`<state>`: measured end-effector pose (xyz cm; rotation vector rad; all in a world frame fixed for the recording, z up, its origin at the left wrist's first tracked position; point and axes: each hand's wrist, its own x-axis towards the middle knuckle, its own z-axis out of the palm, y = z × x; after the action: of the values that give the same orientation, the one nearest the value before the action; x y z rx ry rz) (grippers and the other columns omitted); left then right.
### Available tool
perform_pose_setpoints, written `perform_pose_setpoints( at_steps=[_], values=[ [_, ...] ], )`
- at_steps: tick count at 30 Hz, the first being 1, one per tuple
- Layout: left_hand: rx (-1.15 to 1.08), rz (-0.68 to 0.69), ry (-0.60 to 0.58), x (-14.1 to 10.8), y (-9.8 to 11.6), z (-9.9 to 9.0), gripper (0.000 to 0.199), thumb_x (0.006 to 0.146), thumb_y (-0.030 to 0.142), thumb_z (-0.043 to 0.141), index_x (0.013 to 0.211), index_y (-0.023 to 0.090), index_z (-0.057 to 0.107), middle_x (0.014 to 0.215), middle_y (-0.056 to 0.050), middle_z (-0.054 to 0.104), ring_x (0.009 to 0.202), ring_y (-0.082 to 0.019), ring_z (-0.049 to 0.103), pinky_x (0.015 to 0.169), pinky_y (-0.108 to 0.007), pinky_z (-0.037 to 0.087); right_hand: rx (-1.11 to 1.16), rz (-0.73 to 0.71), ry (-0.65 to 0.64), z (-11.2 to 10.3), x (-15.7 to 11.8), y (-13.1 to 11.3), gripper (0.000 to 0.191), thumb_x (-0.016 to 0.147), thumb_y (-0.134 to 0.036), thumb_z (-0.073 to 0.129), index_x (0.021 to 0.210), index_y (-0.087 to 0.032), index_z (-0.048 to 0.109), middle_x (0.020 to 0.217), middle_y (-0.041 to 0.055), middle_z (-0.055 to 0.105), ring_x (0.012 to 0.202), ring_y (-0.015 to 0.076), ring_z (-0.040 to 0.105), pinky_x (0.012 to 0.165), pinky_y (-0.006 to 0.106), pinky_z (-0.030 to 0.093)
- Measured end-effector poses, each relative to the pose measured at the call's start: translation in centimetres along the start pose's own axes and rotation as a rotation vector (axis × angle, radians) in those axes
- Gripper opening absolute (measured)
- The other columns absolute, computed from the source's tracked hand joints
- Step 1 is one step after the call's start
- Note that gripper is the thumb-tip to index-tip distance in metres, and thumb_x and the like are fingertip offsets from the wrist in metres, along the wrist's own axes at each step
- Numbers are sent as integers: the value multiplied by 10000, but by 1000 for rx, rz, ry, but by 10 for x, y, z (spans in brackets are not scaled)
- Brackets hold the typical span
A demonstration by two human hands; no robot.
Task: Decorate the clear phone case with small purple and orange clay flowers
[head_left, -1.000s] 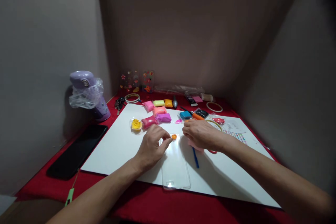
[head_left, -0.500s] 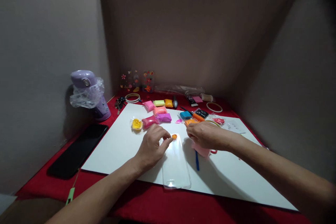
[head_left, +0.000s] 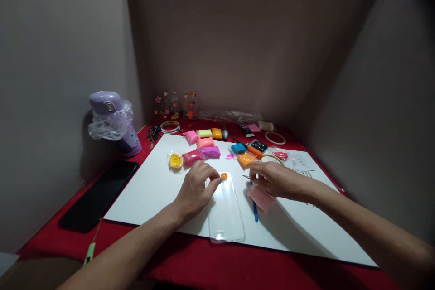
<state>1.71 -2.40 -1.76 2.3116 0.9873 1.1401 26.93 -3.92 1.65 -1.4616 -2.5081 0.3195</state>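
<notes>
A clear phone case (head_left: pixel 226 215) lies on the white board, with a small round orange piece (head_left: pixel 224 176) at its top end. My left hand (head_left: pixel 196 186) is at the case's upper left edge, thumb and index finger closed on it right beside the orange piece. To the right of the case, my right hand (head_left: pixel 268 177) pinches a thin tool (head_left: pixel 245 176) whose dark pointed tip sticks out leftward. Below that hand are a soft pink packet (head_left: pixel 261 198) and a blue stick-like tool (head_left: pixel 255 214) partly under it.
Clay packets, such as a crimson one (head_left: pixel 192 157) and an orange one (head_left: pixel 246 159), lie across the back of the white board (head_left: pixel 156 195). A black phone (head_left: pixel 100 195) and purple bottle (head_left: pixel 129 142) are at the left. Decorated clear cases (head_left: pixel 190 106) lean against the wall.
My right hand has moved slightly right, away from the orange packet, and the pointed tip now shows. The red loop beside the pink packet no longer shows. My left hand stays at the case.
</notes>
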Motion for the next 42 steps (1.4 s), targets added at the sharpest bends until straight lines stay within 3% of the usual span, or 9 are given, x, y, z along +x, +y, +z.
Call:
perform_pose_setpoints(
  at_steps=[5,9,11,16,23,30,33,37,42],
  values=[
    [-153,-180,-214,1,27,0,116,818,185,578,704,180,594,690,8,619,640,-131,537,594,-256,404,208,79,-25,0,-12,0,184,773,-88,493,811,-205,630,726,2,614,602,124,521,523,220,345],
    [-21,-180,-428,-2,50,12,119,778,227,632,889,191,615,789,-18,651,713,-176,583,631,-285,423,326,160,9,8,-20,7,147,816,-165,496,813,-192,640,622,-12,558,538,120,476,486,222,328],
    [78,-171,-476,-3,58,24,263,778,247,633,1028,194,575,876,-49,649,766,-214,599,639,-304,428,366,177,39,13,-24,9,148,847,-210,490,811,-189,632,626,-10,557,553,125,480,489,226,332],
    [247,-240,-535,5,71,54,312,846,332,563,1083,137,505,964,-131,628,814,-282,616,656,-357,444,486,204,98,24,-29,11,189,890,-279,466,783,-186,592,638,-13,579,580,133,516,529,242,383],
    [24,-376,-380,2,70,65,527,747,270,668,1210,186,433,890,-77,616,825,-266,596,715,-372,450,479,187,206,24,-40,0,185,914,-290,455,798,-196,565,697,-4,580,630,142,539,579,261,423],
    [-690,-669,-315,-4,52,71,751,592,124,722,1278,180,422,974,-35,564,620,-102,521,585,-257,452,465,125,325,15,-61,-36,157,927,-292,467,824,-222,562,709,9,581,623,154,532,581,281,423],
    [-726,-675,-309,-3,54,71,584,553,98,740,1105,154,558,878,-13,567,614,-94,494,578,-245,433,442,130,363,15,-65,-44,132,914,-279,485,822,-229,566,703,13,573,623,162,530,573,288,417],
    [-551,-473,-226,-3,59,66,157,626,127,703,762,159,631,823,-14,588,669,-116,497,622,-256,425,395,200,392,16,-65,-46,157,896,-269,498,762,-230,567,669,8,554,578,153,499,520,280,391],
    [-483,-422,-246,-2,59,65,84,698,152,646,779,176,645,778,-1,623,621,-113,492,591,-252,410,347,197,300,17,-66,-45,136,873,-258,516,756,-224,577,711,20,589,599,151,530,510,268,393]
  ],
)
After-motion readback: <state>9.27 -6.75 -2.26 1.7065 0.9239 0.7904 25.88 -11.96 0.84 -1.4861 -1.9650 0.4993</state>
